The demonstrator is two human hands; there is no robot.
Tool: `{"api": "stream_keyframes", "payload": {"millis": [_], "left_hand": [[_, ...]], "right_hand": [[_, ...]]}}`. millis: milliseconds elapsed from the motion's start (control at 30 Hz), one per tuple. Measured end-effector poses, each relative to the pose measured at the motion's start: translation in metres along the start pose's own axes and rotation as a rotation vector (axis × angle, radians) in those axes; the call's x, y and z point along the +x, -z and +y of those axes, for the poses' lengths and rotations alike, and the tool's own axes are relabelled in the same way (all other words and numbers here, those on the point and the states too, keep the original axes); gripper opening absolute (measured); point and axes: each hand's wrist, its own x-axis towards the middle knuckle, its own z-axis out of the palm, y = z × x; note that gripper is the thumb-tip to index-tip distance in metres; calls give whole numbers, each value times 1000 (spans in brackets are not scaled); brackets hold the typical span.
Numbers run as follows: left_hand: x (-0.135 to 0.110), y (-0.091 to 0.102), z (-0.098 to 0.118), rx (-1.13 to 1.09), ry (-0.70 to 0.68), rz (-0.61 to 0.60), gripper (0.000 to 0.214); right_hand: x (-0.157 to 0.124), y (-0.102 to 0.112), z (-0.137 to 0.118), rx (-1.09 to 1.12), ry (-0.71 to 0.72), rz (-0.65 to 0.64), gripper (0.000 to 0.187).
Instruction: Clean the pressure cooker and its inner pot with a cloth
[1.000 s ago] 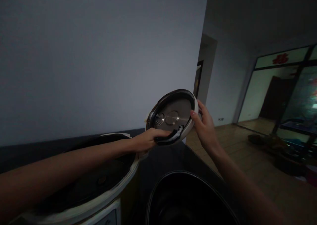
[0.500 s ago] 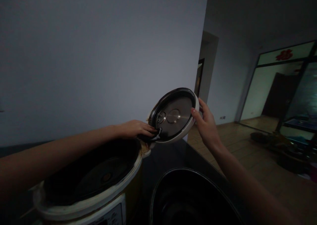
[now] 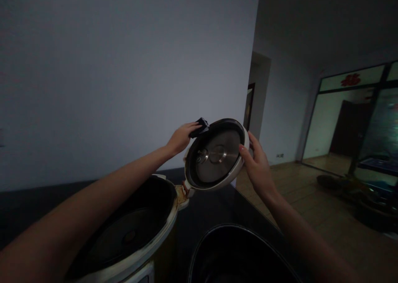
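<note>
The hinged lid (image 3: 219,154) of an electric cooker (image 3: 164,233) stands raised, its metal inner face toward me. My right hand (image 3: 255,158) grips the lid's right rim, thumb on the inner side. A dark folded cloth (image 3: 199,128) is pinched in my left hand (image 3: 183,137), at the lid's upper left rim. Whether the cloth presses on the rim there is hard to tell in the dim light. Below my left forearm the cooker's body gapes without its inner pot, showing a small round part (image 3: 129,236) in its floor.
A black inner pot (image 3: 239,229) stands right of the cooker on a dark tabletop (image 3: 205,208). A pale wall (image 3: 124,67) rises behind. Wooden floor (image 3: 298,183), dark low objects and a glass partition (image 3: 351,108) lie off to the right.
My left hand has moved up with the cloth, from the lid's lower left edge near the hinge to its upper left rim. My right hand keeps its hold on the lid.
</note>
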Motion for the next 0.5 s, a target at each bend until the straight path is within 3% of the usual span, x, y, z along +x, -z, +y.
{"api": "stream_keyframes", "payload": {"millis": [100, 200, 333, 500], "left_hand": [[14, -21, 10, 103, -214, -172, 46], [17, -39, 9, 185, -315, -300, 44], [6, -47, 0, 196, -293, -296, 47], [-19, -41, -10, 146, -148, -358, 48]], "right_hand": [[0, -1, -1, 8, 9, 9, 61], [0, -1, -2, 8, 12, 24, 61], [-2, -1, -3, 21, -2, 18, 60], [-2, -1, -3, 19, 2, 37, 62]]}}
